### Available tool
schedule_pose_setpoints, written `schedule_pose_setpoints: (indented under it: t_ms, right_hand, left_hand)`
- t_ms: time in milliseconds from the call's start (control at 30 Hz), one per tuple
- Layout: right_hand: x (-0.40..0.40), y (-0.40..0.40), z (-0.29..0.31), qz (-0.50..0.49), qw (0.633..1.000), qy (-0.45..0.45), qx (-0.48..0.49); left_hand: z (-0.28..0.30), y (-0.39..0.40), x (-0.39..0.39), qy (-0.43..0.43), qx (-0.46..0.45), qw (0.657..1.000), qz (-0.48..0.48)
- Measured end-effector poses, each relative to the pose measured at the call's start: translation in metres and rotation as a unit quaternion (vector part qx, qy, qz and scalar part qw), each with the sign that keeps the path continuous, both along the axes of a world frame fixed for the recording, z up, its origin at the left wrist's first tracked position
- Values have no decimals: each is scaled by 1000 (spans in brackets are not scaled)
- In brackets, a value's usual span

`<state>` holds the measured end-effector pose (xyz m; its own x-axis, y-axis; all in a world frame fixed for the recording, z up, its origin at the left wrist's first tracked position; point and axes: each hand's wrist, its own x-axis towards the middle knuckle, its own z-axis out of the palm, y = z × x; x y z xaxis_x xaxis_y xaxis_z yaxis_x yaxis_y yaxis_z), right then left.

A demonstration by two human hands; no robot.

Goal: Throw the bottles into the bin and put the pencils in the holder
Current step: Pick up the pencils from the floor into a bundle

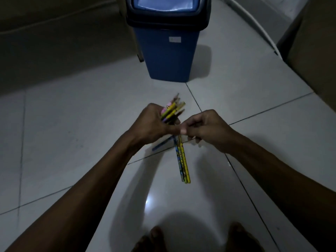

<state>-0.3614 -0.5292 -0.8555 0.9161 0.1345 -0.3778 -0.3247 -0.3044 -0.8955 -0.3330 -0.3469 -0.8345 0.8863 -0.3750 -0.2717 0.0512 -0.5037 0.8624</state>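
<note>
My left hand (154,124) grips a bundle of pencils (172,110), yellow, pink and purple, whose tips point up and away from me. My right hand (209,130) is closed just to the right, its fingers touching the left thumb; it pinches the tops of a few yellow and blue pencils (182,160) that hang down over the floor. A blue pencil end (163,143) sticks out under the left hand. A blue bin (169,40) with a dark swing lid stands on the floor straight ahead. No bottle and no holder is in view.
The floor is pale glossy tile (72,124) with dark joints. A dim sofa-like shape (54,42) fills the back left. A white curved pipe (258,28) and a brown cabinet (312,42) stand at the right. My bare feet (154,239) show at the bottom.
</note>
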Motion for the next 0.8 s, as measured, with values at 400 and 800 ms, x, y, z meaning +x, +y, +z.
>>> schedule_pose_setpoints:
  t_ms: [400,800]
  right_hand:
    - [5,5,-25,-150,976,157,22]
    - [15,36,-45,-56,924,70,-373]
  left_hand:
    - [-25,22,-11,94,-28,994,50]
    - [-56,36,-21,241,-239,888,311]
